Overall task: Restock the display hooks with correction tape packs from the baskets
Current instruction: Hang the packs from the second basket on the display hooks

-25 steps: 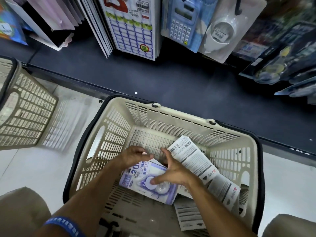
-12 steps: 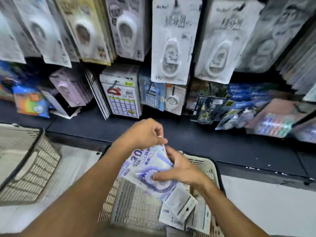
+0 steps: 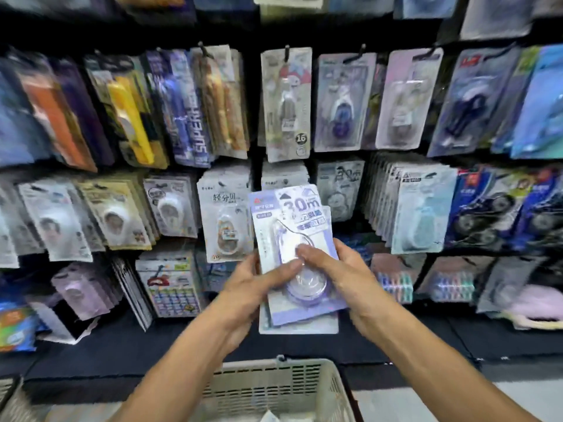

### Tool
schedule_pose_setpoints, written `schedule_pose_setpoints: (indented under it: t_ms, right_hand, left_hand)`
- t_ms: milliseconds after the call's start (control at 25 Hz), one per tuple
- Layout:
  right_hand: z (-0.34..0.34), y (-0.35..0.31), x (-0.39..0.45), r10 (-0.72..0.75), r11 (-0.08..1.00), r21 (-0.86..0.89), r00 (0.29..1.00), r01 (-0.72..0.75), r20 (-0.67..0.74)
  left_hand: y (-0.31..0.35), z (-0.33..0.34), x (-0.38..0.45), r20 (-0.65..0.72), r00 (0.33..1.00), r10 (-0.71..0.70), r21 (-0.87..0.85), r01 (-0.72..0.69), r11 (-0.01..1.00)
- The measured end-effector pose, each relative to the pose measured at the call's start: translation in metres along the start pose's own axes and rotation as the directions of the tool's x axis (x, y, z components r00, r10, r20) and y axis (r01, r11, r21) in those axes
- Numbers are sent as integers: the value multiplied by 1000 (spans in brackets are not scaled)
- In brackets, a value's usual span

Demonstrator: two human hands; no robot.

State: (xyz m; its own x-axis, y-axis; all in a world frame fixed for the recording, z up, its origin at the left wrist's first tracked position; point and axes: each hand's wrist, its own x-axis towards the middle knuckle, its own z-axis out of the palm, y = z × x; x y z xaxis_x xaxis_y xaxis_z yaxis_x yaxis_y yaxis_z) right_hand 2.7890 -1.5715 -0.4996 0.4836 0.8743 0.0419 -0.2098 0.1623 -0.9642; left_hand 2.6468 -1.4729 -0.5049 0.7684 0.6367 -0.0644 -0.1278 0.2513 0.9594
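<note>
Center of frame: both hands hold a small stack of correction tape packs (image 3: 294,239) upright in front of the display wall. The front pack is lilac-white, with "30m" printed large at its top and a clear blister over a purple round dispenser; the smaller print is too blurred to read. The left hand (image 3: 253,287) grips the stack's left edge, thumb laid across the blister. The right hand (image 3: 338,269) grips the right edge, its fingers (image 3: 307,252) curled onto the front — both closed round the packs.

Other readable writing: "SUPER" runs vertically on a blue-purple pack (image 3: 195,123) in the upper left, "16" sits in a circle on a hanging pack (image 3: 286,102) at upper center, and Chinese characters mark a white pack (image 3: 227,217) just left of the stack.

Half a second ago the packs were low, just above the basket, tilted and fanned; now they are raised to the middle rows of hooks and squared up, and the view has lifted with them.

The cream basket (image 3: 274,385) sits at bottom center under the forearms. A black shelf (image 3: 91,354) runs beneath the hanging rows. The held stack covers the hooks right behind it.
</note>
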Motion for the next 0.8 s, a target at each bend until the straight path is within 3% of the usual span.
schedule_pose_setpoints:
  t_ms: [240,440,600,720,800]
  right_hand:
    - [-9,-7,2,-103,994,-62,978,93,-180]
    - [-27,-26,11,-137,963,-252,982,100,-132]
    - [-32,-26,13,-135,984,-133,980,116,-144]
    - [-39,-28,17,-118,992,6,959,123,-257]
    - [-51,-32,19,-138,990,-18,920,142,-366]
  left_hand:
    - [11,4,12,22,1000,1,-28,0,1000]
    - [17,3,26,-10,997,77,-15,-77,997]
    - [10,8,29,-2,996,84,-25,-84,996]
    - [7,8,33,-14,997,81,-7,-81,997]
    - [7,7,34,-53,994,100,8,-100,995]
